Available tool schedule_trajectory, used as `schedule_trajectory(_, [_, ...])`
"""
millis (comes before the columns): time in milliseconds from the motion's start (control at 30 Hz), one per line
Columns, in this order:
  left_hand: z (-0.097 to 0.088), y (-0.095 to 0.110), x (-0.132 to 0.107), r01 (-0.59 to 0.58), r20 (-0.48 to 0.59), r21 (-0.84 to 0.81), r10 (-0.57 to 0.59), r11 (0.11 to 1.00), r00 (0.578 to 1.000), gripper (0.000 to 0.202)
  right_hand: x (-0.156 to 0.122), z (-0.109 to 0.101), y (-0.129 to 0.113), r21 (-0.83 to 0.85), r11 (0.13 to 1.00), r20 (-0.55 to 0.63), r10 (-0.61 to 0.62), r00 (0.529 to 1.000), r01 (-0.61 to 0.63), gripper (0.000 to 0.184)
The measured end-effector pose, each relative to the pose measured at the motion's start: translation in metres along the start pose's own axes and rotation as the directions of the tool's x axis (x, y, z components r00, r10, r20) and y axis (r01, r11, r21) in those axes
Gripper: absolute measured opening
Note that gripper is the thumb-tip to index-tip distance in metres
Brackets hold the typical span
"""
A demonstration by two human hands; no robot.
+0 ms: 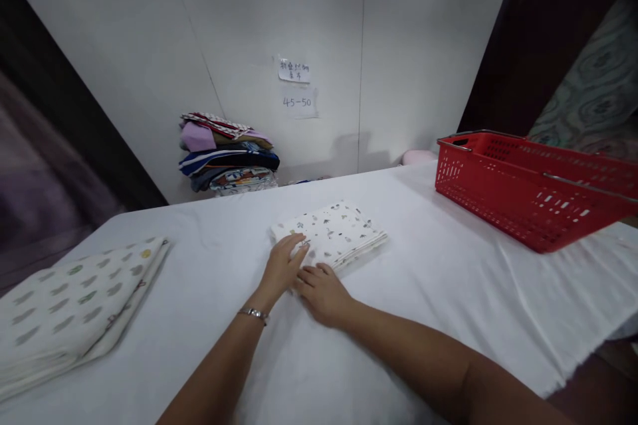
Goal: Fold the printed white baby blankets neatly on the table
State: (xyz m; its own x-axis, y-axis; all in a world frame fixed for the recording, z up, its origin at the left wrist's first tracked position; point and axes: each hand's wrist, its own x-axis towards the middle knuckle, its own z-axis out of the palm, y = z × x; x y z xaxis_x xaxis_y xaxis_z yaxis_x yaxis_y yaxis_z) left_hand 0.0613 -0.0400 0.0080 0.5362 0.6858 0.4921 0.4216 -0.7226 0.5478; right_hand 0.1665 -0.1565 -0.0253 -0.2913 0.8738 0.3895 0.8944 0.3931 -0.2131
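Observation:
A small folded white cloth with little printed figures (336, 232) lies in the middle of the white-covered table (428, 292). My left hand (283, 265), with a metal bracelet on its wrist, rests flat on the cloth's near left corner, fingers stretched out. Beside it my right hand (323, 291) lies at the cloth's near edge, its fingers curled against the fabric. Whether those fingers pinch the edge is hidden.
A thicker folded stack of white patterned cloth (74, 309) lies at the table's left edge. A red plastic basket (528, 186) with metal handles stands at the right. A pile of coloured folded fabrics (226, 154) sits by the wall under two paper notes (296, 86).

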Motion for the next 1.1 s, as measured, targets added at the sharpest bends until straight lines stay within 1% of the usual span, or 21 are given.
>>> schedule_trajectory(100, [0.008,0.009,-0.017,0.021,-0.001,0.001,-0.021,1.0,1.0,0.034,-0.005,-0.003,0.002,0.034,0.999,0.002,-0.004,1.0,0.004,0.05])
schedule_trajectory(167, [0.014,0.008,-0.03,0.003,0.032,0.061,-0.005,0.998,0.999,0.034,-0.014,-0.009,0.01,0.04,0.999,-0.012,-0.014,1.0,0.015,0.049])
schedule_trajectory(200, [0.016,0.007,-0.036,-0.011,0.061,0.106,0.005,0.994,0.998,0.034,-0.019,-0.012,0.017,0.037,0.999,-0.03,-0.018,0.999,0.019,0.047])
schedule_trajectory(267, [0.021,0.004,-0.046,-0.029,0.127,0.194,0.004,0.98,0.992,0.035,-0.032,-0.023,0.04,0.032,0.999,-0.09,0.003,0.996,0.0,0.041])
schedule_trajectory(300, [0.022,0.003,-0.05,-0.023,0.15,0.228,-0.012,0.973,0.989,0.036,-0.039,-0.029,0.055,0.037,0.999,-0.133,0.032,0.991,-0.027,0.038])
schedule_trajectory(333, [0.023,0.003,-0.053,-0.012,0.164,0.254,-0.03,0.967,0.986,0.037,-0.045,-0.037,0.071,0.049,0.996,-0.18,0.087,0.98,-0.08,0.036])
schedule_trajectory(367, [0.024,0.004,-0.054,-0.003,0.171,0.274,-0.046,0.962,0.984,0.037,-0.051,-0.046,0.089,0.071,0.988,-0.223,0.151,0.963,-0.138,0.032])
schedule_trajectory(400, [0.025,0.004,-0.055,0.004,0.174,0.29,-0.057,0.957,0.983,0.038,-0.056,-0.055,0.107,0.109,0.969,-0.263,0.244,0.934,-0.222,0.029])
schedule_trajectory(433, [0.025,0.006,-0.055,0.007,0.175,0.305,-0.063,0.952,0.983,0.039,-0.06,-0.064,0.123,0.145,0.935,-0.278,0.351,0.894,-0.322,0.028])
schedule_trajectory(467, [0.025,0.007,-0.054,0.008,0.174,0.317,-0.066,0.948,0.983,0.039,-0.064,-0.073,0.138,0.177,0.886,-0.272,0.462,0.844,-0.428,0.028])
schedule_trajectory(500, [0.024,0.008,-0.054,0.008,0.174,0.327,-0.068,0.945,0.982,0.039,-0.067,-0.081,0.15,0.199,0.838,-0.249,0.544,0.801,-0.508,0.028])
schedule_trajectory(567, [0.024,0.009,-0.053,0.006,0.174,0.34,-0.069,0.941,0.982,0.039,-0.07,-0.094,0.167,0.215,0.777,-0.188,0.627,0.756,-0.592,0.026])
schedule_trajectory(633, [0.023,0.009,-0.053,0.005,0.175,0.347,-0.07,0.938,0.982,0.04,-0.069,-0.102,0.176,0.218,0.743,-0.125,0.665,0.737,-0.633,0.023])
schedule_trajectory(667, [0.023,0.009,-0.054,0.006,0.176,0.349,-0.071,0.937,0.982,0.04,-0.067,-0.104,0.178,0.215,0.717,-0.094,0.691,0.717,-0.663,0.023])
schedule_trajectory(800, [0.023,0.007,-0.055,0.007,0.178,0.341,-0.072,0.94,0.981,0.04,-0.051,-0.105,0.183,0.162,0.592,0.02,0.798,0.602,-0.79,0.033])
schedule_trajectory(900, [0.023,0.005,-0.055,0.0,0.183,0.322,-0.062,0.947,0.981,0.04,-0.038,-0.103,0.185,0.111,0.526,0.088,0.84,0.536,-0.843,0.027])
schedule_trajectory(1000, [0.023,0.005,-0.054,0.003,0.184,0.304,-0.062,0.953,0.981,0.04,-0.031,-0.103,0.186,0.08,0.487,0.122,0.861,0.494,-0.87,0.018])
schedule_trajectory(1100, [0.022,0.005,-0.053,0.018,0.186,0.297,-0.077,0.955,0.98,0.04,-0.028,-0.107,0.183,0.073,0.471,0.135,0.869,0.477,-0.879,0.014])
